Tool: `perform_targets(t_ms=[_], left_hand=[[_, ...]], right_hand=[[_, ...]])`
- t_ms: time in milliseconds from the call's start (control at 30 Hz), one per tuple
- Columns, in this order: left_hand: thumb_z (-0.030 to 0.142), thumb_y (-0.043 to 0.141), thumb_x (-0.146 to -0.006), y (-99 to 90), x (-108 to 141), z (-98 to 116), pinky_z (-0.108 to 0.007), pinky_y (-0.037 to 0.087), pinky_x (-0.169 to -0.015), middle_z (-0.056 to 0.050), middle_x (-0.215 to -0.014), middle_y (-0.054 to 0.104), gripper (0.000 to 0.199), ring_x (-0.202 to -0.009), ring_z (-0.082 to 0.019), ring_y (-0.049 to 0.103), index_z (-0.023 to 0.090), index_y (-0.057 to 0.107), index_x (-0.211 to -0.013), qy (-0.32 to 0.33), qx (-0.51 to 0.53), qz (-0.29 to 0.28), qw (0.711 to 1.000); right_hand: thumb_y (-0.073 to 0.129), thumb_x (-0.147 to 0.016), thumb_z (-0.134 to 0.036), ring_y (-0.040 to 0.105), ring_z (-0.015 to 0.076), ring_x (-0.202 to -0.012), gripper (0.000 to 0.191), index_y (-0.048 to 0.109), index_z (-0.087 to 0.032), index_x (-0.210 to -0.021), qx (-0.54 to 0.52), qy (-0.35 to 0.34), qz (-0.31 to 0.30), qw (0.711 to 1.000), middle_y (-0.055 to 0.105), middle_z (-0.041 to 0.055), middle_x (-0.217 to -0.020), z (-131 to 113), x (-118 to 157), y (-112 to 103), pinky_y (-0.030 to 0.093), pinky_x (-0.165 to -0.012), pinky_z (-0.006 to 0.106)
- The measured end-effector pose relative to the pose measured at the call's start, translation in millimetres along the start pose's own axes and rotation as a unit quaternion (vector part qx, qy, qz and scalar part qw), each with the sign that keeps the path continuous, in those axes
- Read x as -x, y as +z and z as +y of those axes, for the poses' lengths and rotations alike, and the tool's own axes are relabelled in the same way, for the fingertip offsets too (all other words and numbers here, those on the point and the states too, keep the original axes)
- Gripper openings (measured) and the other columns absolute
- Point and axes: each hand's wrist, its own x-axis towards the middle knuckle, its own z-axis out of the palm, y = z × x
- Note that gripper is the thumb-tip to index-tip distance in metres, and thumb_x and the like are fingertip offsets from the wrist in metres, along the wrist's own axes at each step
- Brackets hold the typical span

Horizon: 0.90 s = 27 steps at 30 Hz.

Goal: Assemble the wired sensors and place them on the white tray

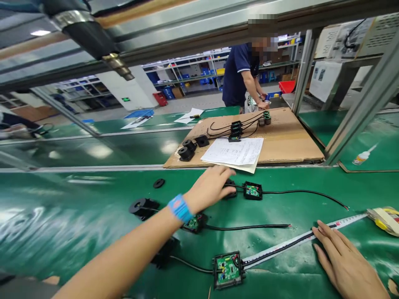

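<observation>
Well left of the near circuit-board box (pixel 228 270) and beyond it, a black round housing (pixel 143 207) lies on the green mat (pixel 280 286). A flat black disc (pixel 158 183) is farther beyond the box. Just beyond the box, slightly left, is a middle circuit-board box (pixel 191 224), partly hidden. The left hand (pixel 213 187) is directly beyond the near box, thumb and fingers spread over a far housing (pixel 230 182); I cannot tell whether they grip it. A far circuit-board box (pixel 252 190) lies beyond the near box, slightly right.

From the near box's right side, a black cable (pixel 280 250) stretches right and slightly away, lengthwise along the tape measure (pixel 353 219). The right hand (pixel 346 253), right of the box, is the nearer one: palm down, fingers extended, it rests across cable and tape without clasping them.
</observation>
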Motion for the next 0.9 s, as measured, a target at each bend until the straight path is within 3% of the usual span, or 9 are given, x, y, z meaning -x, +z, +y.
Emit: perform_targets(t_ms=[100,167,333,467,600,700,767,833,900], left_hand=[[0.037,0.081,-0.085,11.6,-54,-26,-0.047,0.042,-0.106,-0.022,-0.140,0.056,0.071,-0.129,-0.037,0.054,0.012,0.048,-0.143,-0.005,-0.050,0.012,0.999],[0.028,0.086,-0.079,24.4,-80,-33,-0.046,0.040,-0.107,-0.022,-0.139,0.057,0.077,-0.129,-0.037,0.054,0.013,0.048,-0.144,0.010,-0.067,0.010,0.998],[0.012,0.055,-0.096,42.8,-106,-43,-0.036,0.047,-0.088,-0.015,-0.103,0.074,0.020,-0.095,-0.026,0.070,0.012,0.071,-0.109,0.004,-0.078,0.012,0.997],[0.020,0.048,-0.100,18.2,-116,-64,-0.034,0.051,-0.079,-0.016,-0.101,0.076,0.027,-0.088,-0.026,0.072,0.012,0.073,-0.103,-0.067,-0.070,0.062,0.993],[0.025,0.034,-0.106,-35.4,-113,-63,-0.036,0.052,-0.090,-0.016,-0.121,0.072,0.041,-0.106,-0.027,0.069,0.013,0.057,-0.138,-0.134,-0.065,0.169,0.974],[0.018,0.035,-0.104,-67.3,-86,-17,-0.032,0.054,-0.086,-0.009,-0.123,0.070,0.054,-0.101,-0.022,0.070,0.020,0.031,-0.158,-0.092,-0.056,0.272,0.956],[0.008,0.031,-0.101,-70.9,-61,35,-0.028,0.055,-0.069,-0.005,-0.103,0.072,0.053,-0.077,-0.018,0.070,0.023,0.041,-0.151,-0.038,-0.091,0.239,0.966],[0.006,0.036,-0.099,-57.1,-35,95,-0.026,0.050,-0.054,-0.004,-0.089,0.068,0.043,-0.063,-0.017,0.067,0.020,0.057,-0.134,0.047,-0.107,0.182,0.976],[0.010,0.045,-0.097,-30.5,-13,152,-0.026,0.047,-0.046,-0.005,-0.078,0.063,0.020,-0.059,-0.019,0.065,0.012,0.064,-0.099,0.114,-0.069,0.164,0.977]], right_hand=[[0.048,-0.096,-0.028,0.058,0.0301,-0.133,0.040,0.067,-0.019,-0.131,-0.024,-0.018,0.000,1.000,0.067,0.0092,-0.137,11,11,13,0.048,-0.110,0.046],[0.050,-0.094,-0.028,0.060,0.0303,-0.131,0.043,0.066,-0.021,-0.133,-0.036,-0.039,0.009,0.999,0.067,0.0080,-0.138,18,16,22,0.049,-0.108,0.046],[0.052,-0.094,-0.029,0.062,0.0294,-0.129,0.048,0.062,-0.024,-0.141,-0.071,-0.055,0.017,0.996,0.066,0.0059,-0.139,23,20,28,0.048,-0.109,0.044],[0.052,-0.094,-0.025,0.060,0.0279,-0.131,0.046,0.063,-0.023,-0.139,-0.099,-0.032,0.019,0.994,0.066,0.0056,-0.141,19,19,23,0.046,-0.113,0.042],[0.051,-0.094,-0.019,0.055,0.0284,-0.138,0.045,0.063,-0.021,-0.137,-0.089,-0.039,0.001,0.995,0.062,0.0053,-0.145,16,16,18,0.043,-0.116,0.045],[0.049,-0.095,-0.015,0.049,0.0307,-0.142,0.042,0.064,-0.018,-0.135,-0.052,-0.057,-0.003,0.997,0.062,0.0085,-0.145,12,8,10,0.040,-0.117,0.049],[0.047,-0.098,-0.016,0.051,0.0321,-0.141,0.040,0.062,-0.013,-0.134,-0.040,-0.046,0.007,0.998,0.064,0.0133,-0.141,7,0,2,0.040,-0.116,0.051],[0.045,-0.101,-0.023,0.057,0.0327,-0.134,0.038,0.061,-0.009,-0.132,-0.031,-0.016,0.018,0.999,0.064,0.0183,-0.138,2,-9,-6,0.044,-0.112,0.050],[0.046,-0.102,-0.029,0.063,0.0324,-0.124,0.038,0.061,-0.007,-0.129,-0.028,0.014,0.024,0.999,0.063,0.0222,-0.137,-1,-17,-13,0.049,-0.106,0.048]])
